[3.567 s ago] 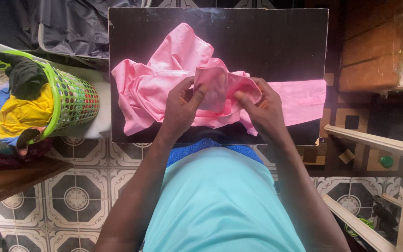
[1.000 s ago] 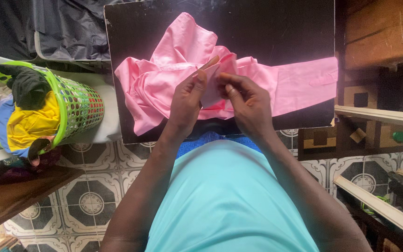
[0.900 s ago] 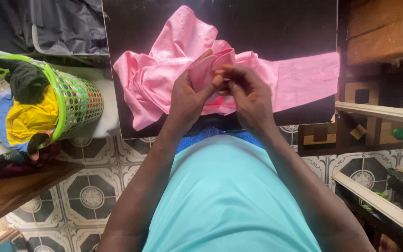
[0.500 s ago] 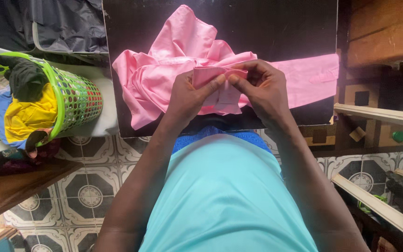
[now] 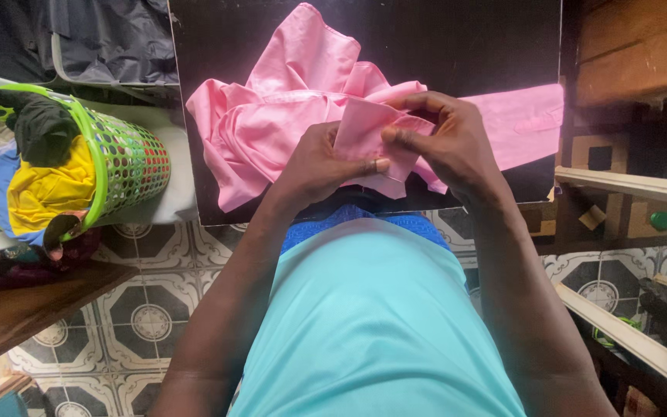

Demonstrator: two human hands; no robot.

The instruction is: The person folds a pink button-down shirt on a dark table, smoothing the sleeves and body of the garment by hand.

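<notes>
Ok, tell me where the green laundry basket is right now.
In the head view, the green laundry basket stands at the far left, full of clothes, beside the dark table where both hands hold the pink garment.

Your left hand (image 5: 319, 164) and right hand (image 5: 448, 143) cover the middle of the crumpled pink cotton garment (image 5: 287, 116), whose top runs off the frame, as does the green plastic laundry basket (image 5: 121, 158) at the left edge

My left hand (image 5: 314, 166) and right hand (image 5: 445, 143) pinch a pink cloth (image 5: 295, 116) fold on the dark tabletop (image 5: 465, 46), green basket (image 5: 129, 162) nearby
</notes>
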